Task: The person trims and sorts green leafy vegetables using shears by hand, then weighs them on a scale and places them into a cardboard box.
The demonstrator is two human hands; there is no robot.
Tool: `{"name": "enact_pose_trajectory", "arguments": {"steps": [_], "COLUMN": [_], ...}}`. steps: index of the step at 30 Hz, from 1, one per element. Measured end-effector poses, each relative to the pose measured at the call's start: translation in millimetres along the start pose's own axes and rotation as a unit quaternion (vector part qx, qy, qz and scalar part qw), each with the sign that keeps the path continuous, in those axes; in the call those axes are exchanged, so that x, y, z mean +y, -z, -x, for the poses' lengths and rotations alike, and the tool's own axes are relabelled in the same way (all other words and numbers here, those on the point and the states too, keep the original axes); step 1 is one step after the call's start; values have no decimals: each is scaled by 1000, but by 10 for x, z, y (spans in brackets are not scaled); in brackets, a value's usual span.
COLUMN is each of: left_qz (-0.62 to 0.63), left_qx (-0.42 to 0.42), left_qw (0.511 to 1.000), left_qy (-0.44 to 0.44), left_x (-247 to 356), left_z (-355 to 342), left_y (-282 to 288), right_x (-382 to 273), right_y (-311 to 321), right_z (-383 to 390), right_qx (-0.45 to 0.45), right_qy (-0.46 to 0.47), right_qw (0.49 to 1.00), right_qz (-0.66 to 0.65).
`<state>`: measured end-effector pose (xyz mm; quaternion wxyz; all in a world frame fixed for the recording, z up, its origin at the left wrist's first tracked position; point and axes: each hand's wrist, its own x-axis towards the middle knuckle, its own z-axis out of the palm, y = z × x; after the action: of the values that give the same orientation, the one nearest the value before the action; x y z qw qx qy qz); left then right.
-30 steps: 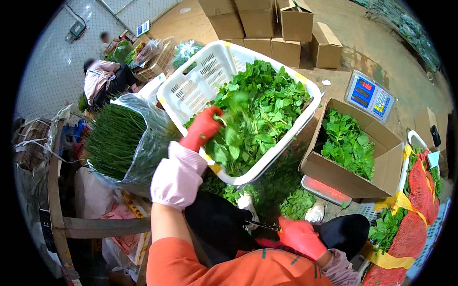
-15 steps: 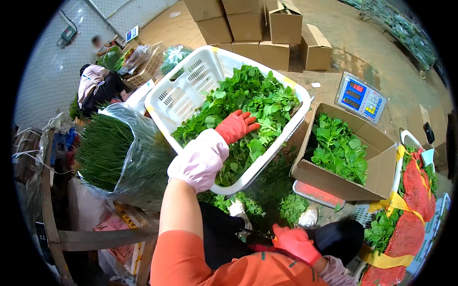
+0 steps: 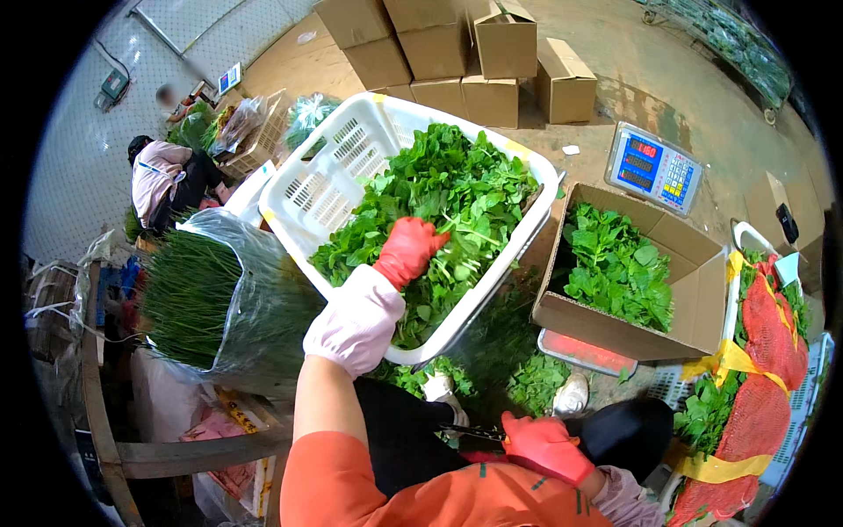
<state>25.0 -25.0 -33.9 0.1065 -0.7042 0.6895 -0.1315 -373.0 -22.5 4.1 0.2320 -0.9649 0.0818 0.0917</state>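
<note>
My left hand (image 3: 409, 253), in a red glove, is inside a white plastic basket (image 3: 420, 355) at the centre. Its fingers are curled round some of the leafy greens (image 3: 461, 171) heaped there, with pale stems showing beside the fingertips. My right hand (image 3: 546, 446), also red-gloved, rests low near my lap, closed on a slim tool with a dark blade (image 3: 474, 431) pointing left. Bits of orange show by the glove; whether it is a knife or scissors cannot be told. A cardboard box (image 3: 606, 335) right of the basket holds more leafy greens (image 3: 619, 263).
The box sits on a scale whose display (image 3: 654, 167) stands behind it. Bagged long thin greens (image 3: 189, 299) lie left, by a wooden frame (image 3: 189, 450). Red mesh (image 3: 746, 439) covers greens at right. Stacked cartons (image 3: 430, 44) stand behind; a person (image 3: 165, 176) crouches far left.
My left hand has drawn slightly left, and its spread fingers have curled in on the greens. The right hand stays put with its tool. The whole view has shifted slightly.
</note>
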Motion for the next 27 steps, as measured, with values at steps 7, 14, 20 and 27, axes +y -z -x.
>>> {"name": "enact_pose_trajectory", "arguments": {"steps": [7,14,20,27], "left_qz": [836,909,950,978], "left_qx": [244,306,229,68], "left_qw": [482,209,154,193], "left_qy": [100,193,144,38], "left_x": [-495,-569,404,1711], "left_z": [263,614,768,746], "left_y": [510,1129,1011,816], "right_x": [-89,-47,-80,-265], "right_y": [152,-34,260,385], "right_z": [-39,-64,-185,-183], "right_qx": [-100,-16,111,368], "right_qy": [-23,-58,-237,-48], "right_qw": [990,998,749,726], "right_qz": [-93,-26,-609,-579]}}
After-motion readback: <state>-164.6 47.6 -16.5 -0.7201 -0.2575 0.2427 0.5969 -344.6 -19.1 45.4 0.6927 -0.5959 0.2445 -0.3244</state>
